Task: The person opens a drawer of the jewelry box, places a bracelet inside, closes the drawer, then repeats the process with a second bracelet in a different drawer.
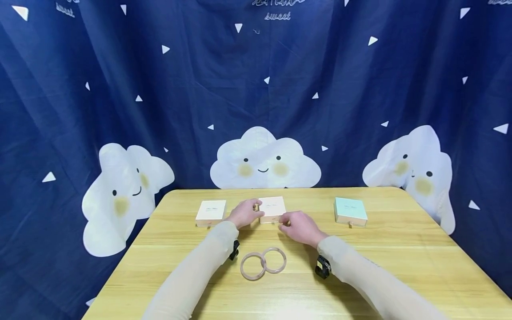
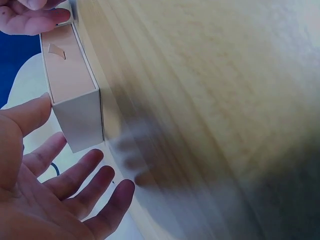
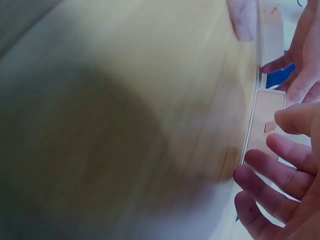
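Observation:
A small white drawer-style box [image 1: 273, 206] with a pale pink front and a ribbon tab lies between my two hands. My left hand [image 1: 244, 214] is at its left side; in the left wrist view the thumb [image 2: 35, 114] touches or nearly touches a front corner, the other fingers spread loosely. Near the box's front right corner is my right hand [image 1: 302, 228], its fingers gently bent; whether they touch cannot be made out. Two pinkish bangles, a left one [image 1: 253, 278] and a right one [image 1: 285, 260], lie overlapping on the table nearer to me.
Another white box [image 1: 211, 211] sits left of my left hand. A mint-green box [image 1: 350, 209] with a ribbon tab stands at the right. All rest on a wood-grain table [image 1: 400, 266], whose back edge meets a dark blue curtain [image 1: 192, 111] with clouds.

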The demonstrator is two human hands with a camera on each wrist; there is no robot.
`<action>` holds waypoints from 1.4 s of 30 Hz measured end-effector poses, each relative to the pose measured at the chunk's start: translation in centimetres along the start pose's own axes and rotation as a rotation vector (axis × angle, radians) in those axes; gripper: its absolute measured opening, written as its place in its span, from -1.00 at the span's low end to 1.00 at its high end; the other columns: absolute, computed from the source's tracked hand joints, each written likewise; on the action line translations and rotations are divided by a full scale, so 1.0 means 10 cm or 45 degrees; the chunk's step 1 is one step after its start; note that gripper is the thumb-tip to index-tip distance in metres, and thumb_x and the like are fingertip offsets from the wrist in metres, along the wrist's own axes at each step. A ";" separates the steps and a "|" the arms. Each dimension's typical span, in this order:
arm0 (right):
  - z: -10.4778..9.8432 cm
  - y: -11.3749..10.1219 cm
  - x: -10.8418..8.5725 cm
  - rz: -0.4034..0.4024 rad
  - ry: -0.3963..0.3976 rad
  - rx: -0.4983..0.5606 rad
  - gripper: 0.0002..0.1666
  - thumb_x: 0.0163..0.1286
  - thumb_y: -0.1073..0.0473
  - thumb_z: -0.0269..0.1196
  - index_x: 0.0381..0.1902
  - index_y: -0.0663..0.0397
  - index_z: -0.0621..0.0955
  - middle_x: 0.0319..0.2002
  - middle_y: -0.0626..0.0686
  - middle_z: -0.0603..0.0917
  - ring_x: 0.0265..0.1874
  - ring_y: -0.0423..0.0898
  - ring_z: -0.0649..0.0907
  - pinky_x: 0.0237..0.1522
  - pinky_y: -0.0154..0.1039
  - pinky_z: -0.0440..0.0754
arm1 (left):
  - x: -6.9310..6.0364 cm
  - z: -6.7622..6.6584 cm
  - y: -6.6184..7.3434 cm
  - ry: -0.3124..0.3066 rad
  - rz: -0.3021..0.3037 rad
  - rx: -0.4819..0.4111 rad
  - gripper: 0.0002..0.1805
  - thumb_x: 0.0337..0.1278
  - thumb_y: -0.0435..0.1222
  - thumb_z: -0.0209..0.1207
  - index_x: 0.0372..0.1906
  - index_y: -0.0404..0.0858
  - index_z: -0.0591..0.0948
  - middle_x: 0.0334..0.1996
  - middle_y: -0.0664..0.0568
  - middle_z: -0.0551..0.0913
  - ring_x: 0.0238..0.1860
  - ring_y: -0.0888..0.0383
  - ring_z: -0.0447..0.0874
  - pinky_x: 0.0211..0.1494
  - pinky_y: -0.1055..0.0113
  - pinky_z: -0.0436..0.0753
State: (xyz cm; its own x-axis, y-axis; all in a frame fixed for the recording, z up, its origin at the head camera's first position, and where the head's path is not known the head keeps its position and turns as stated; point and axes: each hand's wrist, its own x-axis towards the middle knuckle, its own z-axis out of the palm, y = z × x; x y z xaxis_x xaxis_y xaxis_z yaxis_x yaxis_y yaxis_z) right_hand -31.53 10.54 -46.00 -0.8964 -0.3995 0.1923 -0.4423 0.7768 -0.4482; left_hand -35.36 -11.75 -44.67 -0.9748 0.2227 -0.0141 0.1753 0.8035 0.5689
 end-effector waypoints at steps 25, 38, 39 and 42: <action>0.07 -0.12 0.14 0.259 -0.003 0.032 -0.76 0.36 -0.06 0.32 -0.29 -0.08 0.81 -0.39 -0.12 0.76 -0.48 -0.16 0.55 -0.36 -0.23 0.46 | 0.00 -0.02 -0.01 -0.009 -0.010 -0.041 -0.48 0.31 -0.04 0.25 0.31 -0.09 0.54 0.18 -0.14 0.62 0.20 -0.08 0.58 0.26 -0.10 0.51; 0.05 -0.22 0.15 0.312 -0.007 0.029 -0.60 0.40 -0.13 0.26 -0.47 -0.01 0.78 -0.76 -0.11 0.45 -0.71 -0.16 0.39 -0.60 -0.27 0.26 | -0.02 -0.02 -0.01 -0.008 -0.021 -0.053 -0.45 0.29 -0.02 0.26 0.32 -0.09 0.53 0.18 -0.14 0.61 0.17 -0.07 0.58 0.24 -0.11 0.52; 0.03 -0.23 0.16 0.318 -0.011 0.026 -0.56 0.41 -0.13 0.25 -0.53 0.00 0.76 -0.78 -0.12 0.41 -0.72 -0.17 0.37 -0.61 -0.28 0.24 | -0.02 -0.01 -0.01 -0.008 -0.022 -0.054 -0.45 0.29 -0.02 0.26 0.32 -0.09 0.53 0.18 -0.14 0.61 0.17 -0.07 0.58 0.24 -0.11 0.52; -0.01 -0.26 0.16 0.333 -0.028 0.034 -0.46 0.42 -0.13 0.24 -0.70 0.00 0.65 -0.81 -0.13 0.34 -0.77 -0.19 0.31 -0.66 -0.30 0.20 | -0.02 -0.01 -0.02 -0.006 -0.021 -0.049 -0.45 0.29 -0.01 0.26 0.32 -0.09 0.53 0.18 -0.14 0.61 0.18 -0.08 0.57 0.24 -0.11 0.52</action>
State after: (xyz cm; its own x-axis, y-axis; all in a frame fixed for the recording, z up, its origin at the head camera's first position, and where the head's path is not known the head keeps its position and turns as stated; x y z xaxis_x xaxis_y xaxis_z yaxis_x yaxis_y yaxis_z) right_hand -31.85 7.93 -44.39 -0.9792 -0.1973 0.0477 -0.1942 0.8423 -0.5028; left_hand -35.24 -12.01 -44.65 -0.9769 0.2120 -0.0279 0.1534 0.7855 0.5995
